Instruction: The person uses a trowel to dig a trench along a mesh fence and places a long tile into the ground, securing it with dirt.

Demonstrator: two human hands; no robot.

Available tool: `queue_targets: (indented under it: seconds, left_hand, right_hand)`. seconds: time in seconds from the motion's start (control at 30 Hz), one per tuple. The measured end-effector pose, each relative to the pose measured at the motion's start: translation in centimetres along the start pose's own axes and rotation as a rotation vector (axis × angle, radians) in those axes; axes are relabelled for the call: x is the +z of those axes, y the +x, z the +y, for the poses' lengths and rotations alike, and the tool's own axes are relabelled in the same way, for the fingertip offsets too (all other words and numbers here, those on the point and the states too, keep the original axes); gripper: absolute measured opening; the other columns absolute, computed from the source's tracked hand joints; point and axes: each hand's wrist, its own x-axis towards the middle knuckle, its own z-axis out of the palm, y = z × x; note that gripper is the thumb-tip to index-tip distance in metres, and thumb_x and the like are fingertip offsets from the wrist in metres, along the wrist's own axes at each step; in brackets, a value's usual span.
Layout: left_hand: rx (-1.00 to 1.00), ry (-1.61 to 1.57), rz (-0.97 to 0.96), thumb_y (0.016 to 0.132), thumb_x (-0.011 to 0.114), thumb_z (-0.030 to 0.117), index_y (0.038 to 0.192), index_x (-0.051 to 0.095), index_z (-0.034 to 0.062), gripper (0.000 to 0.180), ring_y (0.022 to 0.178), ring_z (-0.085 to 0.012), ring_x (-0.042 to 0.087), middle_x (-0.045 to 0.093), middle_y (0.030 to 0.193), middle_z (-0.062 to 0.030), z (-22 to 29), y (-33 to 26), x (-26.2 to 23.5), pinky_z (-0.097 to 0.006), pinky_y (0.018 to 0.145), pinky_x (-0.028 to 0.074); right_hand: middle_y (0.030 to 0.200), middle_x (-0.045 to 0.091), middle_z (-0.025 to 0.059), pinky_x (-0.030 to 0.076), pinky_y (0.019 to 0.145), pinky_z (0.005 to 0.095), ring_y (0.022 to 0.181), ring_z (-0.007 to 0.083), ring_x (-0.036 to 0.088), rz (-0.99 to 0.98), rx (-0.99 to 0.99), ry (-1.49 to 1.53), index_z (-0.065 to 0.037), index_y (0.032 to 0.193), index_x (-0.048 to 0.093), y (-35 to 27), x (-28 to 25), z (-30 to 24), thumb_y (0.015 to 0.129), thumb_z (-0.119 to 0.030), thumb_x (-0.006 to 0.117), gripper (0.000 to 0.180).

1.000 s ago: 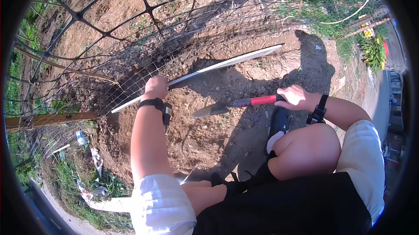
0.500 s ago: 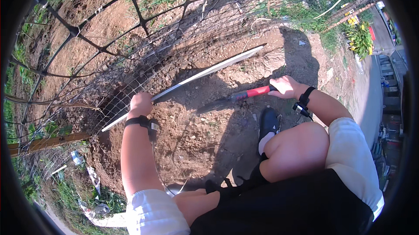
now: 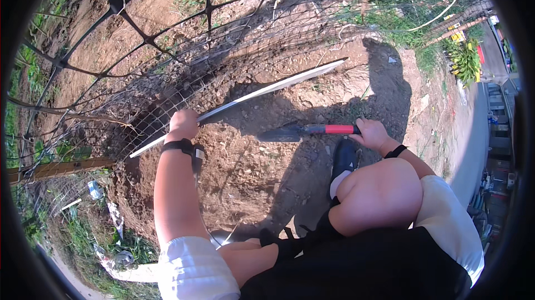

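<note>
My left hand is closed around a long pale strip, flat and narrow, that slants across the soil from lower left to upper right; its exact kind is unclear. In my right hand is the black end of a hand trowel with a red grip. The dark trowel blade points left, low over the brown soil, on the near side of the strip. Whether the blade touches the ground I cannot tell. Dark bands circle both my wrists.
Black plastic netting rises beyond the strip, with finer mesh by my left hand. A wooden bar lies at the left. My dark shoe and bent knee are close to the trowel. A leafy plant grows far right.
My right hand has come down and nearer, and the trowel has turned to lie almost level, its blade slightly further right. My left hand keeps its hold on the strip.
</note>
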Motion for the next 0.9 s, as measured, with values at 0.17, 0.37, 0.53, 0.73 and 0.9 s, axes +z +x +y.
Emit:
queue_targets:
  seconds: [0.17, 0.37, 0.53, 0.73, 0.9]
  left_hand:
    - [0.005, 0.017, -0.012, 0.07, 0.056, 0.012, 0.087, 0.065, 0.0134, 0.019, 0.086, -0.0283, 0.059, 0.063, 0.086, -0.011, 0.3, 0.0, -0.2, -0.036, 0.076, 0.048]
    - [-0.029, -0.026, -0.021, 0.07, 0.057, 0.014, 0.09, 0.065, 0.0146, 0.021, 0.087, -0.0274, 0.059, 0.062, 0.089, -0.0102, -0.1, 0.2, 0.5, -0.036, 0.076, 0.047]
    - [0.024, -0.009, -0.01, 0.071, 0.057, 0.015, 0.089, 0.065, 0.0139, 0.02, 0.089, -0.0263, 0.058, 0.063, 0.09, -0.0094, -0.1, 0.5, 0.5, -0.036, 0.078, 0.047]
    - [-0.07, -0.039, 0.006, 0.073, 0.054, 0.012, 0.089, 0.065, 0.0135, 0.019, 0.086, -0.0281, 0.059, 0.063, 0.088, -0.0109, 0.1, 0.1, 0.2, -0.036, 0.076, 0.048]
    - [-0.035, 0.019, -0.048, 0.072, 0.055, 0.011, 0.092, 0.065, 0.0138, 0.022, 0.088, -0.0271, 0.059, 0.063, 0.091, -0.0101, 0.2, 0.4, 0.2, -0.035, 0.078, 0.048]
  right_hand:
    - [0.071, 0.054, 0.0135, 0.047, 0.062, 0.0398, 0.067, 0.0312, 0.057, 0.126, -0.205, 0.042, -0.004, 0.082, 0.044, 1.8, 0.2, 0.2, 0.076, -0.045, 0.055, 0.043]
    - [0.07, 0.055, 0.0158, 0.046, 0.06, 0.041, 0.067, 0.0327, 0.057, 0.027, -0.057, -0.014, -0.002, 0.083, 0.044, 2.1, -0.1, 3.2, 0.075, -0.044, 0.058, 0.045]
    - [0.064, 0.056, 0.0154, 0.046, 0.055, 0.0413, 0.061, 0.0346, 0.057, 0.061, -0.185, 0.017, -0.001, 0.086, 0.046, 1.1, -0.9, 3.2, 0.076, -0.043, 0.057, 0.045]
    - [0.067, 0.056, 0.0157, 0.046, 0.056, 0.0413, 0.063, 0.0339, 0.057, 0.055, -0.015, -0.064, -0.002, 0.083, 0.046, -0.6, -1.6, 3.0, 0.074, -0.041, 0.061, 0.043]
    - [0.068, 0.055, 0.0147, 0.046, 0.056, 0.0405, 0.064, 0.0326, 0.057, 0.179, -0.084, 0.144, -0.003, 0.08, 0.046, 1.0, -1.2, 3.1, 0.074, -0.044, 0.059, 0.043]
